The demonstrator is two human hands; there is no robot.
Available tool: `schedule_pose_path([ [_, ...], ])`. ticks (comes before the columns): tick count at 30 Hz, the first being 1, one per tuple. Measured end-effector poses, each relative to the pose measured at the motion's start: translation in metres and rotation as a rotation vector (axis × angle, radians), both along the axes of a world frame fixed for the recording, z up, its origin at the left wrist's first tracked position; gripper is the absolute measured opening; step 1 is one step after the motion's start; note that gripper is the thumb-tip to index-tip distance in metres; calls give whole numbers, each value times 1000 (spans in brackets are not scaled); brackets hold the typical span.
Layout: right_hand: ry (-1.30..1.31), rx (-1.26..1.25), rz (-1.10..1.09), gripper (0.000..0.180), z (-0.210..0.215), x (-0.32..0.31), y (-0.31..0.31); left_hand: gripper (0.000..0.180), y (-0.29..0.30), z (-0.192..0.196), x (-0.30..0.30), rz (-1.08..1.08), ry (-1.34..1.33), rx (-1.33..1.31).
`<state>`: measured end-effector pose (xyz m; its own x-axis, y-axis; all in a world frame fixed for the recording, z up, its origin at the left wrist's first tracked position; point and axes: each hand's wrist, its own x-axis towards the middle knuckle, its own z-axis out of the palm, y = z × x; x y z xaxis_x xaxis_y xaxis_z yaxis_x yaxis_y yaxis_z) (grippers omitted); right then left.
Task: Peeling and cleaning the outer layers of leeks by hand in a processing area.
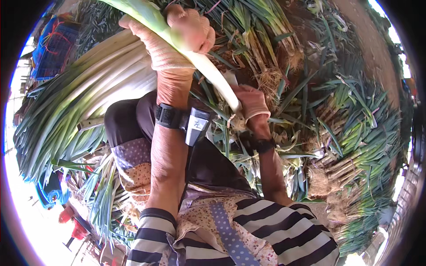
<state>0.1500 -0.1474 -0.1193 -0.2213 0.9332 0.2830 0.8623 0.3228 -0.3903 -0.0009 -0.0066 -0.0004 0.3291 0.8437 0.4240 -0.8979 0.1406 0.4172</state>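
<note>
A single leek (211,71) slants across the upper middle, its green top up to the left and its white shank down to the right. My left hand (195,32), in a pale knit glove, is closed around its upper shank. At the root end is my right hand (252,101), gloved too, its fingers curled. A flat, pale, blade-like tool (231,79) shows at those fingers; its handle is hidden in the grip. The leek's root tip (238,120) lies close beside my right hand, and I cannot tell whether they touch.
A large stack of clean white-shanked leeks (104,77) lies left of my knees. Untrimmed leeks with hairy roots (271,73) lie ahead, and more root-ended bundles (341,173) cover the right. Loose leaves and peelings (290,166) litter the ground. A blue crate (54,51) stands far left.
</note>
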Motion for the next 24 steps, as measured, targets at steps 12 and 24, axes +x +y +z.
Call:
schedule_pose_path([
  [12, 410, -871, -827, 46, -88, 19, -91, 66, 25, -10, -30, -247, -108, 201],
  [24, -181, -1022, -911, 51, -168, 117, -270, 65, 6, 19, -21, 486, 257, -463],
])
